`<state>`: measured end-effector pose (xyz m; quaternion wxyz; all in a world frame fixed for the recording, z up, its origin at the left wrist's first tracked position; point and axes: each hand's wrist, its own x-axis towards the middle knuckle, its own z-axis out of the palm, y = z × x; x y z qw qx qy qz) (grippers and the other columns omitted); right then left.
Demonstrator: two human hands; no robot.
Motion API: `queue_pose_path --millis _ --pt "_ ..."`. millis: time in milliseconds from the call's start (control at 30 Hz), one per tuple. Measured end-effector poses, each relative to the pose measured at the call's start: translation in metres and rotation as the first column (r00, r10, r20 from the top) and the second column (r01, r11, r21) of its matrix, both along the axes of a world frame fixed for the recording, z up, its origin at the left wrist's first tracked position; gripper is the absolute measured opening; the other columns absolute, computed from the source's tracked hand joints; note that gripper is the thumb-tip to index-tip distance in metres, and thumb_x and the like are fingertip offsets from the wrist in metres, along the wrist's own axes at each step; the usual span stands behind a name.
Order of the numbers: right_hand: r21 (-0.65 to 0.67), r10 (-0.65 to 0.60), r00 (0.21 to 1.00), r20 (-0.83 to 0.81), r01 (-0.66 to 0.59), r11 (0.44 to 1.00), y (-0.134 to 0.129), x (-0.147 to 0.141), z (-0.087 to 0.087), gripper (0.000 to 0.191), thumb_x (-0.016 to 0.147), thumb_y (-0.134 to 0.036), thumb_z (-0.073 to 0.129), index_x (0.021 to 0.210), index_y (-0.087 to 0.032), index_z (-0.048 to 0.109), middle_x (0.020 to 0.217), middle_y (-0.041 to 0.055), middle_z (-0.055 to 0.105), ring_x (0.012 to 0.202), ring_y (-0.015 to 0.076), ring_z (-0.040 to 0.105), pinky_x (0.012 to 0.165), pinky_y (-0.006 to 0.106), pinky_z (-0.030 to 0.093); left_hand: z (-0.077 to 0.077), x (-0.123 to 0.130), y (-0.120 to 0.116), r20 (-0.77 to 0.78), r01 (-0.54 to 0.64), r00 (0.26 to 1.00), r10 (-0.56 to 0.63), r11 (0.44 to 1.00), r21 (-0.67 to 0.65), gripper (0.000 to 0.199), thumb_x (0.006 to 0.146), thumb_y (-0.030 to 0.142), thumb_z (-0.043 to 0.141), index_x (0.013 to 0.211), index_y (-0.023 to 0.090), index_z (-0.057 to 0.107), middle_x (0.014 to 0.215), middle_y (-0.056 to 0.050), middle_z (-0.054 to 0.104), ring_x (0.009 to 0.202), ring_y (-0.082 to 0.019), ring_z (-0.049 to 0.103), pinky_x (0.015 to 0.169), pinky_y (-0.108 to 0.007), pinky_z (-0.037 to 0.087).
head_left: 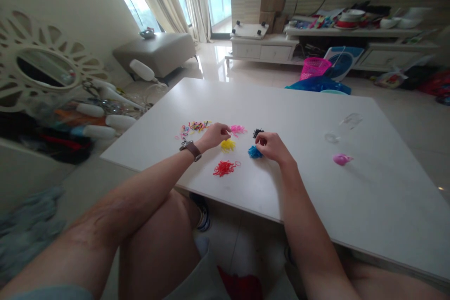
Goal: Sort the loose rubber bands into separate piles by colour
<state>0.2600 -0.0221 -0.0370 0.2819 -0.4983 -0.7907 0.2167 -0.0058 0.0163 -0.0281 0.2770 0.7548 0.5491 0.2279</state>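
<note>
L hand [214, 135] nr pink rubber bands [238, 129], R hand [270, 145] at blue rubber bands [253, 152] — both curled, can't tell if gripping.

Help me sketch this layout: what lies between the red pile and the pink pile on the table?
In the head view, the yellow pile lies between the red pile and the pink pile; the left hand is close by.

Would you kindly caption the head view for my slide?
Left hand beside small pink loops, right hand beside small blue loops, above white table.
</note>
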Motion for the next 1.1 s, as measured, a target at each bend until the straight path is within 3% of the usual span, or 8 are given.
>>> queue_pose_path --millis 233,467,567,733,900,1100 --pt "-0.002 -0.010 1.000 0.009 0.010 1.000 0.000 0.001 -0.001 0.010 0.071 -0.016 0.058 0.073 -0.019 0.068 0.062 -0.0020 0.060 0.059 0.0128 0.052 0.061 0.026 0.036 -0.005 0.017 0.014 -0.008 -0.080 0.997 0.081 0.994 0.079 0.004 0.071 0.011 0.073 0.073 0.013 0.074 0.072 -0.005 0.073 0.069 -0.016 0.063 0.065 -0.026 0.047" --pt "0.020 -0.002 1.000 0.003 0.002 1.000 0.000 0.001 -0.002 0.011 0.071 -0.016 0.058 0.074 -0.018 0.069 0.063 -0.0019 0.060 0.060 0.0126 0.052 0.061 0.026 0.036 -0.009 0.029 0.022 -0.044 -0.078 0.996 0.082 0.992 0.100 0.010 0.074 0.015 0.072 0.081 0.012 0.079 0.079 -0.010 0.076 0.071 -0.017 0.066 0.069 -0.027 0.050" --pt "0.013 -0.009 1.000 0.000 0.009 1.000 -0.001 0.000 0.000 0.011 0.071 -0.015 0.058 0.073 -0.018 0.069 0.063 -0.0018 0.060 0.059 0.0125 0.052 0.061 0.026 0.036 -0.008 0.031 0.021 -0.091 -0.019 0.995 0.029 0.995 0.103 0.013 0.074 0.013 0.068 0.081 0.011 0.079 0.078 -0.010 0.076 0.071 -0.017 0.067 0.068 -0.026 0.049" --pt "0.015 -0.015 1.000 0.001 0.015 1.000 -0.002 0.000 0.000 0.011 0.072 -0.016 0.059 0.073 -0.019 0.069 0.063 -0.0019 0.061 0.059 0.0123 0.052 0.061 0.026 0.035 -0.007 0.031 0.016 -0.169 0.189 0.969 -0.183 0.982 0.022 0.019 0.073 0.012 0.064 0.082 0.012 0.080 0.077 -0.008 0.076 0.068 -0.017 0.066 0.066 -0.026 0.048" --pt "0.015 -0.011 1.000 -0.010 0.011 1.000 -0.002 0.000 0.000 0.011 0.072 -0.016 0.059 0.074 -0.019 0.070 0.062 -0.0021 0.060 0.057 0.0121 0.051 0.061 0.025 0.036 0.001 0.032 0.013 -0.179 0.188 0.968 -0.173 0.979 0.073 0.024 0.073 0.013 0.065 0.091 0.013 0.081 0.089 -0.011 0.078 0.078 -0.020 0.069 0.075 -0.028 0.052" --pt "0.022 -0.015 1.000 0.015 0.015 1.000 -0.002 -0.001 0.000 0.011 0.072 -0.016 0.059 0.074 -0.019 0.070 0.063 -0.0017 0.061 0.058 0.0123 0.051 0.061 0.026 0.036 0.016 0.028 0.004 -0.152 0.239 0.962 -0.226 0.969 0.070 0.023 0.076 0.013 0.063 0.089 0.014 0.081 0.084 -0.008 0.077 0.077 -0.018 0.069 0.076 -0.027 0.053"
